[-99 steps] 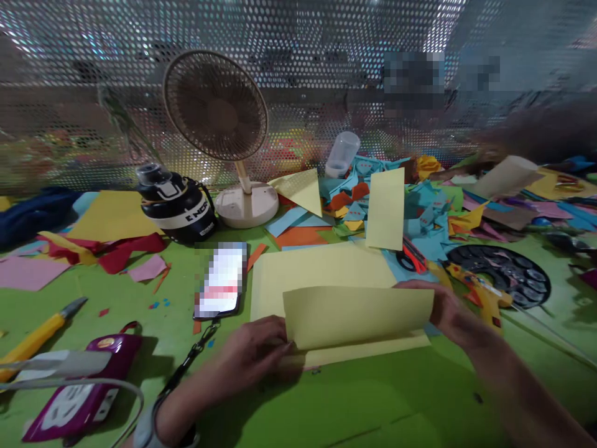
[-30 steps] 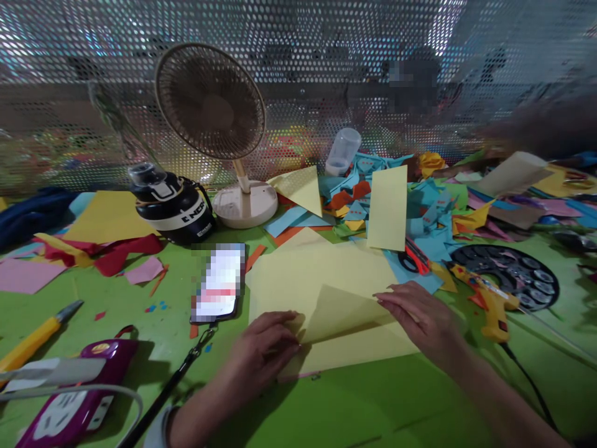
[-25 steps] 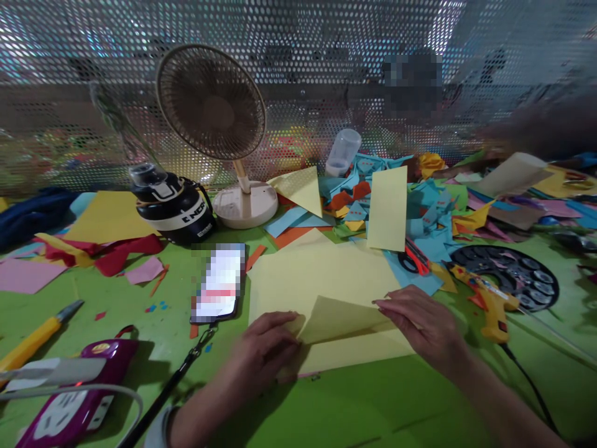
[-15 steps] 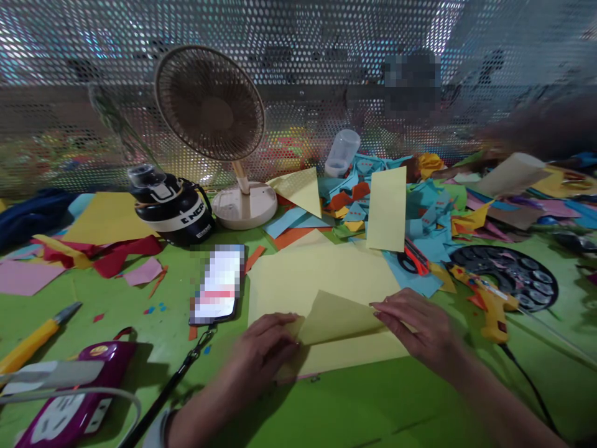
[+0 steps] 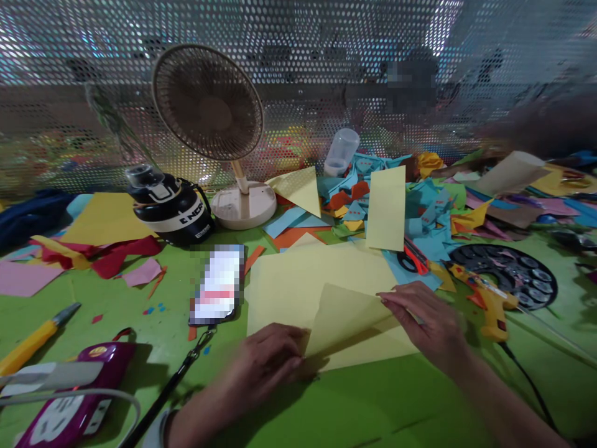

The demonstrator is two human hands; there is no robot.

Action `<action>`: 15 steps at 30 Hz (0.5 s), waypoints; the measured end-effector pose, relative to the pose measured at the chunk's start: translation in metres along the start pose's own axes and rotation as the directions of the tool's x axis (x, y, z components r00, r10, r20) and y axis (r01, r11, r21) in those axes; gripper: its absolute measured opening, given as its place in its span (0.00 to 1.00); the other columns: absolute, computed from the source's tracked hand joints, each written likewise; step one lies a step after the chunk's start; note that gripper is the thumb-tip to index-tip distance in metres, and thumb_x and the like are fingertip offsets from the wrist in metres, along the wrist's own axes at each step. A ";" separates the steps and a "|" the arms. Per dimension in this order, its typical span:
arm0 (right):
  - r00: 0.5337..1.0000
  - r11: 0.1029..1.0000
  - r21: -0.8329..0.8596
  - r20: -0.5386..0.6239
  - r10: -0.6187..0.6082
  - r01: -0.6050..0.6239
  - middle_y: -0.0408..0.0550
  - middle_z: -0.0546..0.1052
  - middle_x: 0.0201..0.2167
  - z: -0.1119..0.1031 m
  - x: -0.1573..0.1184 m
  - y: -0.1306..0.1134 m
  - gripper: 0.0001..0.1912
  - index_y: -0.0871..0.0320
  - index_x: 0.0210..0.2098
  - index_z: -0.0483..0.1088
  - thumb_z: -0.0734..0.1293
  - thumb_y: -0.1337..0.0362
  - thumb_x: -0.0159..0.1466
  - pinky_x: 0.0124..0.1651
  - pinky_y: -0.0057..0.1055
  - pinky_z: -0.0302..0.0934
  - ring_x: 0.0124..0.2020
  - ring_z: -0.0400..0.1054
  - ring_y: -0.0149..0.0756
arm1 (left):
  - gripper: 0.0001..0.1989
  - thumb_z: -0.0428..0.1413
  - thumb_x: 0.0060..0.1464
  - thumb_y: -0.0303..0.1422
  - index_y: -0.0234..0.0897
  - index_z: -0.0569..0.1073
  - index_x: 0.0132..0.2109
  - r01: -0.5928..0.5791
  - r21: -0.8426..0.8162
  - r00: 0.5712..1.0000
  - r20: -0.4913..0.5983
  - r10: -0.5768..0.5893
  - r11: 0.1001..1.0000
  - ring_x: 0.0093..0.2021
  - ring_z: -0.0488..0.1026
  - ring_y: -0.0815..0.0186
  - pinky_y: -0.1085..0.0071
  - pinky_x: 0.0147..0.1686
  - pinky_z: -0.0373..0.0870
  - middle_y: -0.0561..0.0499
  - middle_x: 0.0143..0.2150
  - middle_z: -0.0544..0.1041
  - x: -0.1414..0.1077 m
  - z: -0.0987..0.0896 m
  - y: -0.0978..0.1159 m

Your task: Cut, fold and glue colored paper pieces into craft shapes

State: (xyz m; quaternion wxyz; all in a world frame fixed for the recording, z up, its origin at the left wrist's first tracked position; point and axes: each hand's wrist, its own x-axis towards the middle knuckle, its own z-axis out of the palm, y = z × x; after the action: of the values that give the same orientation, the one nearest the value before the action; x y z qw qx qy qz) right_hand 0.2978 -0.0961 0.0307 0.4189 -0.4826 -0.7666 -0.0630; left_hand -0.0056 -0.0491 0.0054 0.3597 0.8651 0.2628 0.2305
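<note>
A small piece of pale yellow paper (image 5: 345,317) is held tilted over larger yellow sheets (image 5: 284,280) lying on the green table. My right hand (image 5: 422,320) pinches its upper right corner between thumb and fingers. At its lower left edge, my left hand (image 5: 275,358) is closed on the paper, fingertips partly hidden in shadow. Behind the sheets, a cut yellow piece (image 5: 386,208) leans against a heap of blue paper pieces (image 5: 426,208). Beside it are orange-handled scissors (image 5: 416,258), partly covered.
Left of the sheets lies a phone (image 5: 218,283) with a strap. A black bottle (image 5: 170,208) and a fan (image 5: 209,102) stand behind it. A yellow utility knife (image 5: 32,342) and purple power strip (image 5: 79,398) lie left. Right are a yellow glue gun (image 5: 489,302) and black round tray (image 5: 517,274).
The small yellow paper has been raised and turned more upright. My right hand has moved slightly up and right with its corner; my left hand has shifted slightly down.
</note>
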 end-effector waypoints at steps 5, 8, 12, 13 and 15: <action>1.000 1.000 -0.021 -0.009 -0.006 0.006 0.48 0.79 0.29 0.000 0.000 0.002 0.09 0.56 0.41 0.75 0.65 0.72 0.64 0.35 0.33 0.69 0.32 0.73 0.36 | 0.13 0.58 0.57 0.34 0.40 0.71 0.49 0.022 0.113 0.998 -0.068 -0.015 0.993 0.50 0.74 0.60 0.63 0.47 0.75 0.43 0.53 0.75 0.000 0.001 -0.003; 1.000 1.000 -0.007 -0.009 0.018 -0.018 0.48 0.78 0.29 0.001 -0.001 0.002 0.08 0.57 0.40 0.75 0.66 0.72 0.63 0.35 0.32 0.68 0.32 0.73 0.35 | 0.06 0.57 0.58 0.32 0.39 0.73 0.43 0.030 0.154 0.996 -0.092 -0.016 0.988 0.49 0.75 0.61 0.64 0.48 0.75 0.44 0.52 0.75 0.000 0.004 -0.007; 0.998 0.998 0.000 -0.006 0.060 -0.060 0.47 0.78 0.29 0.002 -0.003 0.002 0.09 0.56 0.41 0.74 0.65 0.73 0.64 0.33 0.31 0.67 0.31 0.71 0.35 | 0.07 0.53 0.61 0.30 0.39 0.74 0.35 0.035 0.155 0.993 -0.115 -0.017 0.987 0.49 0.75 0.61 0.65 0.46 0.75 0.45 0.50 0.77 0.000 0.005 -0.010; 0.998 0.998 -0.007 -0.007 0.065 -0.065 0.47 0.78 0.29 0.003 -0.003 0.002 0.09 0.56 0.41 0.74 0.65 0.73 0.64 0.33 0.31 0.67 0.31 0.71 0.34 | 0.07 0.52 0.61 0.30 0.39 0.74 0.35 0.045 0.146 0.992 -0.121 -0.027 0.988 0.49 0.75 0.61 0.65 0.46 0.75 0.45 0.50 0.77 -0.001 0.005 -0.011; 0.997 0.997 -0.025 -0.007 0.076 -0.076 0.46 0.78 0.30 0.004 -0.005 0.003 0.09 0.56 0.41 0.74 0.65 0.72 0.64 0.34 0.32 0.67 0.31 0.71 0.35 | 0.07 0.51 0.62 0.30 0.39 0.73 0.35 0.076 0.119 0.991 -0.121 -0.061 0.990 0.49 0.75 0.61 0.65 0.45 0.75 0.44 0.49 0.77 -0.001 0.005 -0.011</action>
State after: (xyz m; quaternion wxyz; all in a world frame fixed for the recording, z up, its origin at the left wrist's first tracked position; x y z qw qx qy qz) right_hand 0.2989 -0.0959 0.0242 0.4172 -0.5164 -0.7456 -0.0579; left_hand -0.0062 -0.0456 -0.0059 0.2970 0.8611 0.3269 0.2516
